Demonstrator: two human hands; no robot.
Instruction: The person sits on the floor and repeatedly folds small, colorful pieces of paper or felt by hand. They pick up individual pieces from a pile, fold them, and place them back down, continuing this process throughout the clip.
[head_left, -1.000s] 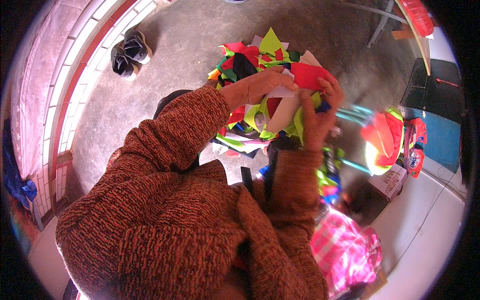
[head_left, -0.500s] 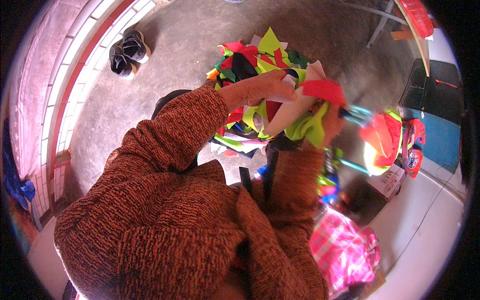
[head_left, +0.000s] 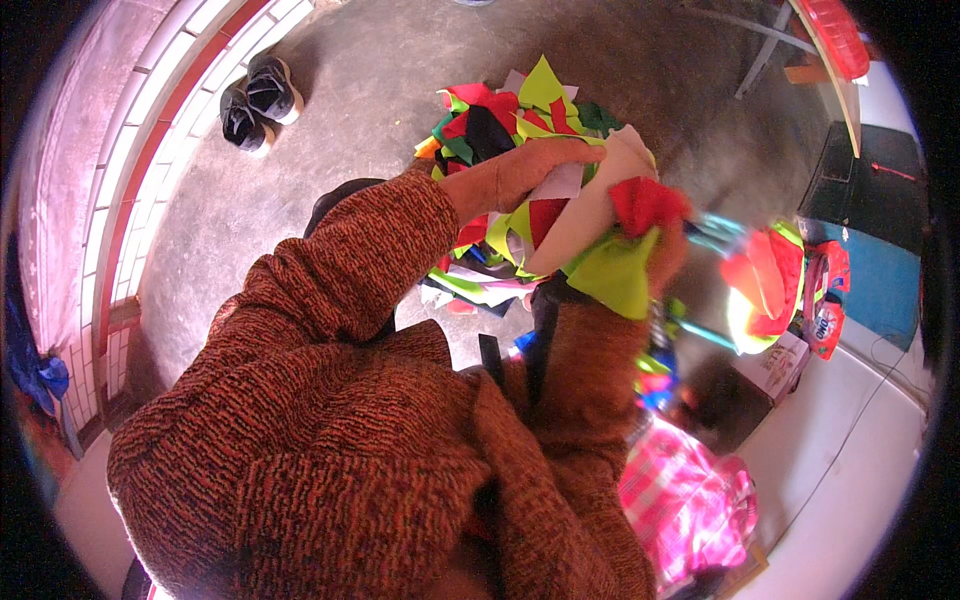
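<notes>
A heap of bright fabric scraps in red, yellow-green, black, green and white lies in front of me. My left hand reaches over it, fingers closed at the edge of a long beige fabric piece. A pale lilac scrap shows just under that hand. On the right side, my right hand is closed on a red fabric scrap and a yellow-green fabric scrap, which hangs over my wrist. The right fingers are partly hidden by the cloth.
Dark shoes stand on the concrete floor by the tiled wall. At the right are a turquoise-framed stool bearing red and yellow-green cloth, a red packet and a cardboard box. Pink checked cloth lies nearer me.
My left fingers have stretched slightly right along the beige piece. The red scrap in my right hand has dropped and bunched up, and the yellow-green one has spread downward.
</notes>
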